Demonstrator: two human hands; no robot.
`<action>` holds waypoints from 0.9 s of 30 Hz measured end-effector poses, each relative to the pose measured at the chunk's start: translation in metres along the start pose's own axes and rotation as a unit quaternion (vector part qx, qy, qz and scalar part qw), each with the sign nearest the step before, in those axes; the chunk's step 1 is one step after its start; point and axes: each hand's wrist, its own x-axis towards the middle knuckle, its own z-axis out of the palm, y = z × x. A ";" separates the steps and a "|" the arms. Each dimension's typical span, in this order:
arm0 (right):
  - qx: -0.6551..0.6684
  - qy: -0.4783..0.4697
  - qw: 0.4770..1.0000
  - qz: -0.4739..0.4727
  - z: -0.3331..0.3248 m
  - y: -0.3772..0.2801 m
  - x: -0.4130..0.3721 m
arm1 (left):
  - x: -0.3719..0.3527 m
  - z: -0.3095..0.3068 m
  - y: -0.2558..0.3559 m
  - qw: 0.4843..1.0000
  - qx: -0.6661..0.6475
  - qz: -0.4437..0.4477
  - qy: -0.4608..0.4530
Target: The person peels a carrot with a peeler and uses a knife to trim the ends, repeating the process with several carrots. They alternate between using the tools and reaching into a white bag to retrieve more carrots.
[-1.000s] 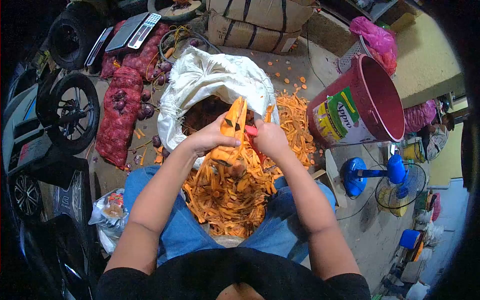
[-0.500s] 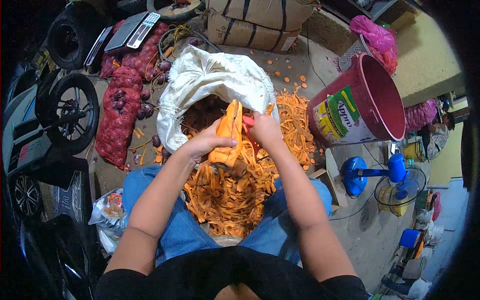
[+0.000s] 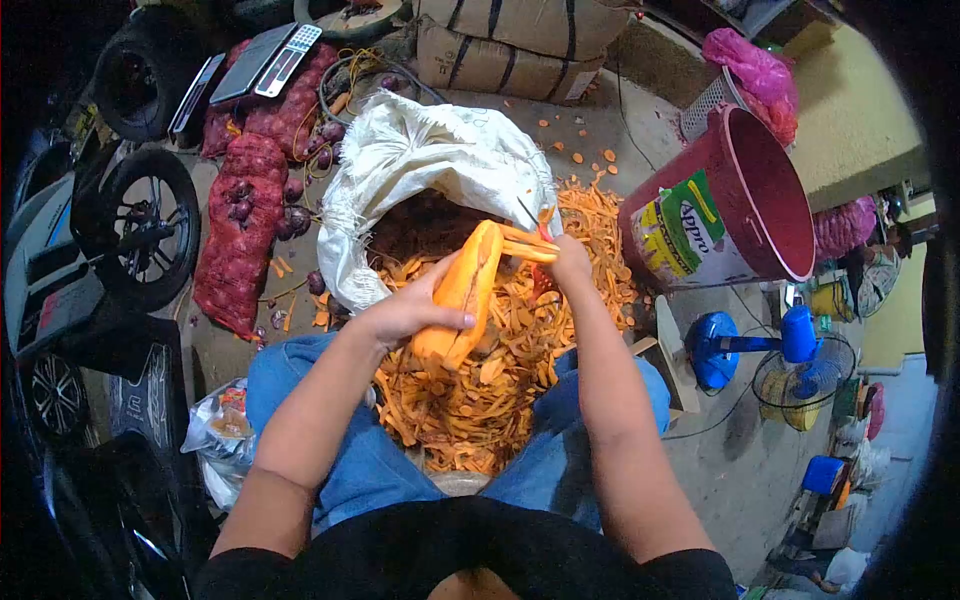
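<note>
Noted orange veg. (image 3: 468, 290) held above heap of peelings (image 3: 475, 420), nr. mouth of white sack (image 3: 440, 150), tilted w/ far end toward right hand. Found grasped in left hand (image 3: 425, 312), w/ thumb across upper side and fingers partly out of view. Found closed, w/ red-handled tool (image 3: 544, 233) apparently in grip, right hand (image 3: 570, 262); cannot confirm exact finger placement. Obs. long orange strips (image 3: 525, 245) between veg. and right hand, w/ thin blade pointing away from body. Judged main hazard: cut to left hand, poss. from blade slipping on smooth, likely moist flesh or skidding off curved side. Also poss. drop of veg. into peelings, given one-handed hold; poss. snapped strips, if twisted or pulled unevenly. Further out: peelings strewn on floor (image 3: 640, 400) beside sack, maroon bucket (image 3: 690, 157) and blue fan (image 3: 714, 350) to right, net sack of onions (image 3: 240, 235) to left, w/ scale (image 3: 252, 68) beyond. Rated cable nr. fan minor snag risk, if caught underfoot.
</note>
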 end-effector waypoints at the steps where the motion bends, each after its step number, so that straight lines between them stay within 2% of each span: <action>1: -0.003 -0.002 1.000 -0.003 0.000 -0.004 -0.001 | 0.001 -0.004 -0.002 1.000 -0.003 0.001 0.003; 3: 0.012 -0.006 0.998 0.056 -0.008 -0.017 -0.003 | 0.004 -0.009 -0.005 0.999 0.004 0.021 0.028; 4: 0.010 -0.004 0.998 0.055 -0.014 -0.023 -0.005 | 0.006 -0.010 -0.006 0.999 -0.011 0.025 0.026; 11: 0.037 0.097 0.991 -0.080 -0.042 -0.053 -0.030 | 0.016 -0.011 0.006 0.997 0.002 0.027 0.077; 12: 0.036 0.106 0.988 -0.107 -0.045 -0.053 -0.032 | 0.019 -0.012 0.004 0.994 0.017 0.055 0.096; 17: 0.082 0.057 0.986 -0.133 -0.039 -0.053 -0.044 | 0.030 -0.012 0.007 0.980 0.029 0.151 0.129; 18: 0.097 0.028 0.986 -0.135 -0.035 -0.053 -0.045 | 0.032 -0.011 0.008 0.980 0.029 0.151 0.128; 21: 0.113 0.019 0.983 -0.144 -0.031 -0.049 -0.050 | 0.036 -0.010 0.010 0.983 -0.060 0.140 0.101; 23: 0.111 0.019 0.984 -0.135 -0.033 -0.047 -0.049 | 0.037 -0.008 0.011 0.983 -0.058 0.147 0.095; 26: 0.120 0.035 0.986 -0.112 -0.040 -0.045 -0.050 | 0.040 -0.001 0.011 0.979 -0.010 0.183 0.084; 27: 0.146 0.024 0.983 -0.108 -0.039 -0.043 -0.048 | 0.040 0.004 0.011 0.959 0.095 0.237 0.123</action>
